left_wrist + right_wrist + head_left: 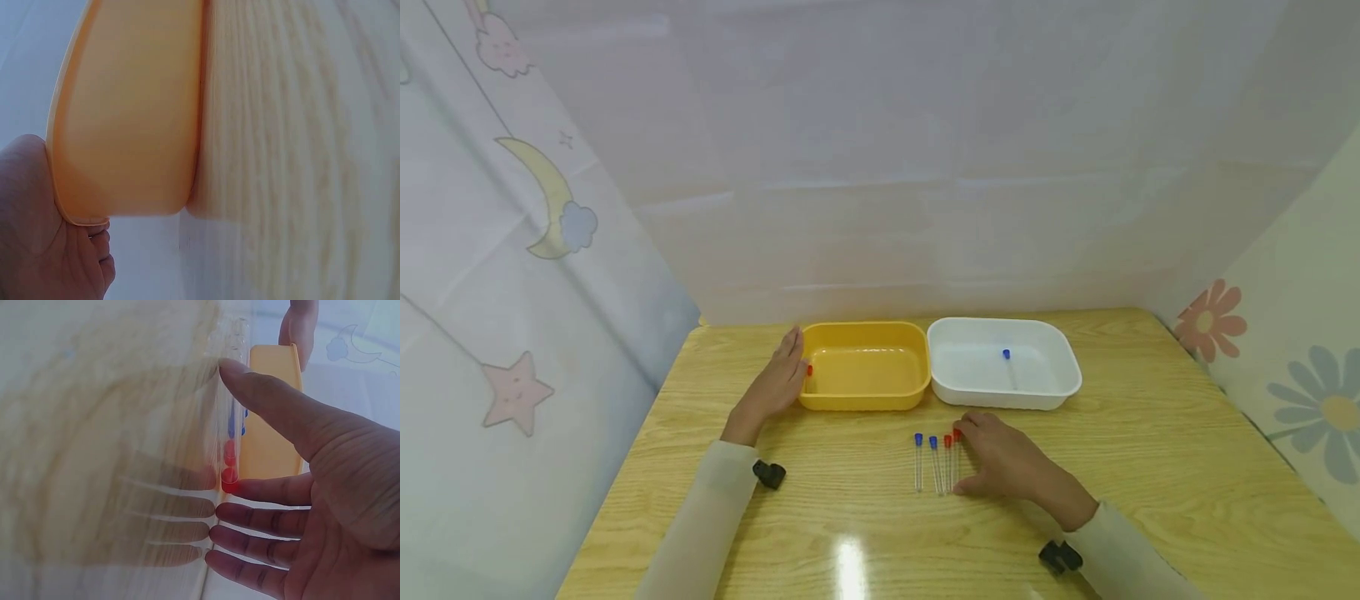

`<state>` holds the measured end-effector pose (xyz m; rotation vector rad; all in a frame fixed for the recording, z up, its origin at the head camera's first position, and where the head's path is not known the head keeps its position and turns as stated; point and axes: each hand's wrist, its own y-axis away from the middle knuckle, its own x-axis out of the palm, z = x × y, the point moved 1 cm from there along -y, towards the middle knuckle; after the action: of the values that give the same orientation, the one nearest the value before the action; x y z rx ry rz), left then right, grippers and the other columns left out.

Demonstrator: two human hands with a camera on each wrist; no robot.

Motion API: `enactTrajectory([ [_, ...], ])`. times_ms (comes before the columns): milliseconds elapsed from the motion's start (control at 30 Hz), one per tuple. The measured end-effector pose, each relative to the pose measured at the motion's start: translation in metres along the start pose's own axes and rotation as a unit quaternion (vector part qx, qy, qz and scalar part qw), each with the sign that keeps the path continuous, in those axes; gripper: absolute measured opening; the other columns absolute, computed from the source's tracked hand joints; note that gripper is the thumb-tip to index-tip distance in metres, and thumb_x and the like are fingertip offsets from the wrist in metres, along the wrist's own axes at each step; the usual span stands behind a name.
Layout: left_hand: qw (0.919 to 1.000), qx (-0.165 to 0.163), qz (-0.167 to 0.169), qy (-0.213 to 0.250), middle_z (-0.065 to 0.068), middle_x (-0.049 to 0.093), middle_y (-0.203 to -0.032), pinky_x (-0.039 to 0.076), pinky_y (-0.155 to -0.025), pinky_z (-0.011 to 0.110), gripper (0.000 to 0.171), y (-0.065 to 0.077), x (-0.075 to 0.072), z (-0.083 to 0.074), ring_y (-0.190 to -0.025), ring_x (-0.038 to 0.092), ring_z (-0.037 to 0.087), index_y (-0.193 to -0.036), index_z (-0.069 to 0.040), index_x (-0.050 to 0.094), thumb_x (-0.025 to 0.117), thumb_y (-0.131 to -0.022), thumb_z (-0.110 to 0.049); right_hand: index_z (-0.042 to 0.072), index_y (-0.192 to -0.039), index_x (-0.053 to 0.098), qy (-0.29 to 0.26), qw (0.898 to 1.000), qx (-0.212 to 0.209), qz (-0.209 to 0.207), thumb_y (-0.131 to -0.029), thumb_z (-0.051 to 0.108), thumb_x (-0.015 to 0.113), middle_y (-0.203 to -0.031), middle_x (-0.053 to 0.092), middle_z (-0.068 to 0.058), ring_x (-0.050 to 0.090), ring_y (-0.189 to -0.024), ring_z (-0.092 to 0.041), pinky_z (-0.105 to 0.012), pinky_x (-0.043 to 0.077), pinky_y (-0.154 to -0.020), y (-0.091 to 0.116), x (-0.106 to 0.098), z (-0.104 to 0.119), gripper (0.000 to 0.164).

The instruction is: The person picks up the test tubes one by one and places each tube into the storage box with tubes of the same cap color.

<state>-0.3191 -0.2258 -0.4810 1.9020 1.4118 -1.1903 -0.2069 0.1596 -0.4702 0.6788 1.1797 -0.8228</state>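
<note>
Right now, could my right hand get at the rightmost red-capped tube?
Likely yes: the right hand is right beside the rightmost red-capped tube, with nothing visible in between.

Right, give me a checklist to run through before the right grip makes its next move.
1. Left grip touching the yellow tray: ok.
2. Right grip at the rightmost red-capped tube: ok.
3. That tube firmly pinched: cannot tell.
4. Visible caps unmixed in the trays: ok, one red cap in yellow, one blue cap in the white tray.
5. All tubes in trays: not ok, two blue-capped tubes and two red-capped ones are outside.
</note>
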Motion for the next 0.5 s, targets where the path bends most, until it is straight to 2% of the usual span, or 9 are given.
enactTrajectory([
  [500, 1.0000, 0.002, -0.007, 0.000, 0.022, -0.005, -0.168, 0.008, -0.122, 0.057, 0.060, 0.0010, -0.0008, -0.0029, -0.155, 0.001, 0.040, -0.159, 0.009, 0.004, 0.028, -0.112, -0.020, -0.002, -0.141, 0.053, -0.047, 0.999, 0.020, 0.007, -0.073, 0.047, 0.090, -0.142, 0.053, -0.020, 0.051, -0.132, -0.036, -0.052, 0.046, -0.105, 0.0036, -0.0028, -0.0037, 0.092],
])
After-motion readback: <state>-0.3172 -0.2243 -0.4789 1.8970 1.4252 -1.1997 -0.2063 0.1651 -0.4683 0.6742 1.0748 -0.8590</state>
